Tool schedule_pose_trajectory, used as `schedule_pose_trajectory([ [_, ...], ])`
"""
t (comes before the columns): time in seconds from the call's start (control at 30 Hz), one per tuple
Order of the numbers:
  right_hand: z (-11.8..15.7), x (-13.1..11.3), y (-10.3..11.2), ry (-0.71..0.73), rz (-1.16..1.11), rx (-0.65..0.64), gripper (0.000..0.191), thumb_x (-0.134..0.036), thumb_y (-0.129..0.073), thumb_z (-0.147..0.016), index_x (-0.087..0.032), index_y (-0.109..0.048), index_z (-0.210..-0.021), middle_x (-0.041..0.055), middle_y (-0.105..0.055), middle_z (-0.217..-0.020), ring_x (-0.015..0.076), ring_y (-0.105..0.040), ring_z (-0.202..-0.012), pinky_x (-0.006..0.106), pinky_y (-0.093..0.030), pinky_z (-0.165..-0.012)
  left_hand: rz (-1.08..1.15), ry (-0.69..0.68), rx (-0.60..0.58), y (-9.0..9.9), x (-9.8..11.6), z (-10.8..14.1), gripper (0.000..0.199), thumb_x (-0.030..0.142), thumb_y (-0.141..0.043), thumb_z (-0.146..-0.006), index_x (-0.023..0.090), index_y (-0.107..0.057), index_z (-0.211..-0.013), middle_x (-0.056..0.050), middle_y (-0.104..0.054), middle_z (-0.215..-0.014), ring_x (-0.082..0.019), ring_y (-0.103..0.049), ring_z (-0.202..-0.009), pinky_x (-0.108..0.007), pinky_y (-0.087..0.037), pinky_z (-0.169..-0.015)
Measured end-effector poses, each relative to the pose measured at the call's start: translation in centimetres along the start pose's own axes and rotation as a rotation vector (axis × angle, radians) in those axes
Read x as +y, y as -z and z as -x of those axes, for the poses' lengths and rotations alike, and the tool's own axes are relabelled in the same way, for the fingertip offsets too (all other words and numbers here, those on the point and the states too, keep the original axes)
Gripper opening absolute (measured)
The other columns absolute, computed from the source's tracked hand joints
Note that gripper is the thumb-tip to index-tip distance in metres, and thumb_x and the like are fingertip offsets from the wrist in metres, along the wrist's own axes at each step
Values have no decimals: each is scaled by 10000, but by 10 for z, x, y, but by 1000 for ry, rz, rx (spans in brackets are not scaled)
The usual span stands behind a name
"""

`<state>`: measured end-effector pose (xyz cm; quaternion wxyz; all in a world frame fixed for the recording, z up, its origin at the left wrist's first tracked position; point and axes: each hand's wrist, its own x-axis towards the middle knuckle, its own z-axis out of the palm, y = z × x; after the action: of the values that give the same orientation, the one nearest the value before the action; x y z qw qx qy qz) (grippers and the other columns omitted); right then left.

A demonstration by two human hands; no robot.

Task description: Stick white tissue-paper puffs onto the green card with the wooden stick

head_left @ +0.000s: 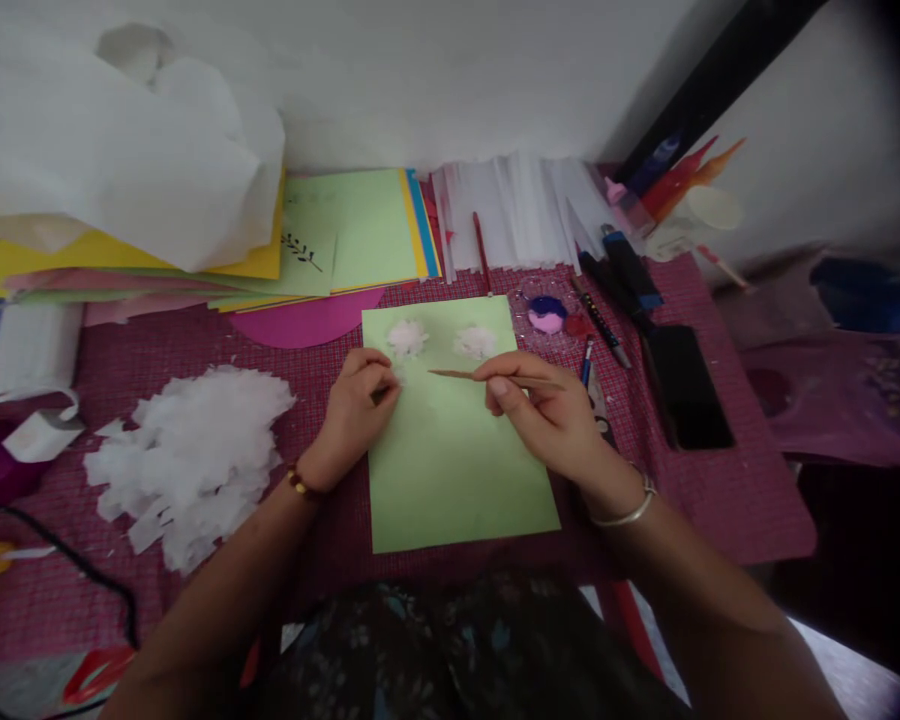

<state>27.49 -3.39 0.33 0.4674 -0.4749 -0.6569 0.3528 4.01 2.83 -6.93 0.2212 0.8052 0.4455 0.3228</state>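
A light green sheet of paper (461,480) lies before me, with two fluffy white paper tufts, one at its upper left (407,338) and one at its upper right (475,341). My right hand (547,405) is closed in a pen-like grip on a thin pointed wooden stick (454,374), its tip pointing left over the sheet. At the sheet's left edge, my left hand (360,405) has its fingers pinched together just below the left tuft. Something small and whitish shows at those fingertips, too faint to name.
A pile of white paper pieces (195,450) lies at left. Stacked coloured papers (367,225) and white strips (525,210) line the back. A palette with blue and pink paint (546,315), a pen (600,322) and a black phone (690,385) sit at right.
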Motion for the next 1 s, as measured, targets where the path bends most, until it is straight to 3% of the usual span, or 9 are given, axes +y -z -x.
schedule_pose_trajectory([
  [0.17,-12,15,-13,-28,-72,-31,182,-238,-472,-982,-199,-615,-876,-20,-565,-759,84,-542,-632,251,-433,-605,-108,-111,-30,6,6,2,146,89,-595,-834,160,-629,-711,-73,-608,-957,-204,-585,-919,-363,-514,-798],
  [0.3,-13,25,-20,-56,-146,-11,241,-273,-455,-993,-190,-603,-823,-16,-567,-757,74,-537,-600,245,-436,-587,-245,-185,-6,6,9,7,144,141,-604,-873,166,-660,-743,-73,-633,-878,-213,-553,-844,-373,-482,-766],
  [0.67,-7,33,-27,-120,-325,89,179,-332,-488,-986,-203,-600,-933,-41,-569,-663,81,-533,-565,236,-430,-541,-161,-82,-48,10,3,17,121,159,-559,-909,167,-677,-932,-67,-707,-896,-191,-649,-852,-333,-537,-779],
  [0.83,-3,36,-28,-132,-346,109,201,-363,-462,-1001,-213,-594,-972,-36,-576,-685,86,-545,-590,244,-447,-561,-138,-76,-34,10,4,13,119,140,-567,-904,149,-684,-886,-70,-697,-872,-178,-652,-828,-308,-544,-756],
  [0.9,-3,36,-27,-146,-318,100,224,-389,-451,-1002,-214,-590,-985,-30,-588,-707,87,-552,-592,245,-456,-561,-118,-125,-48,8,5,12,122,142,-561,-911,151,-679,-880,-61,-693,-856,-170,-648,-813,-296,-542,-739],
  [1.0,-3,36,-26,-137,-242,72,261,-405,-434,-1005,-207,-603,-988,-17,-615,-750,85,-560,-587,246,-462,-557,-143,-301,-110,5,6,11,138,151,-543,-927,162,-675,-890,-58,-698,-866,-174,-638,-811,-307,-538,-739],
])
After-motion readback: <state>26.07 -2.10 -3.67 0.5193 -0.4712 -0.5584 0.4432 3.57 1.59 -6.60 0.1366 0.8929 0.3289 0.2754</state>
